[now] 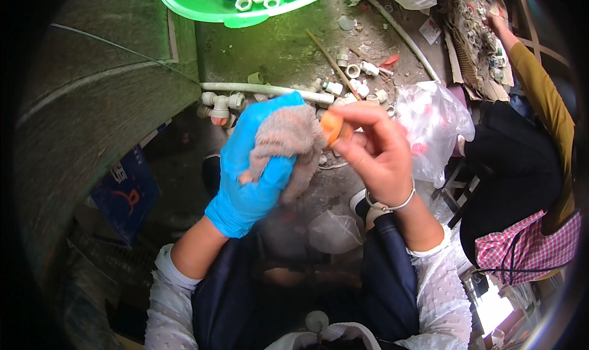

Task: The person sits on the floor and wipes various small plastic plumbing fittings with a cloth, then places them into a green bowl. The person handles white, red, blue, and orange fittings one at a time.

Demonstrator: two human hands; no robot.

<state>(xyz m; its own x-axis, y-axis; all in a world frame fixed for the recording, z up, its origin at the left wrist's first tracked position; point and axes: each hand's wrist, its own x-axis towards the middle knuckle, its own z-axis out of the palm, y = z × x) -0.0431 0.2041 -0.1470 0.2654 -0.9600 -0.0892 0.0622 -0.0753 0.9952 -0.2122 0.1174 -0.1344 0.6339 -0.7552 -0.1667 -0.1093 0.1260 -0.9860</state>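
Note:
My left hand [245, 166], in a blue glove, is closed around a crumpled greyish cloth [285, 132]. In my bare right hand [380, 153], thumb and fingertips pinch a small orange plastic piece [332, 128], slightly blurred, right beside the cloth; its exact kind does not show. Just left of my gloved hand lies a white tee pipe fitting [221, 106] with an orange part on it. Beyond both hands, several white pipe fittings [369, 68] are scattered on the dirty work surface [264, 49].
A green basin [239, 19] with white and blue rings stands at the far edge. A white pipe [264, 89] and a thin stick [331, 61] lie beyond my hands. At right are a clear plastic bag [432, 126] and a co-worker's sleeve [543, 86], the hand reaching into a carton of fittings [475, 43].

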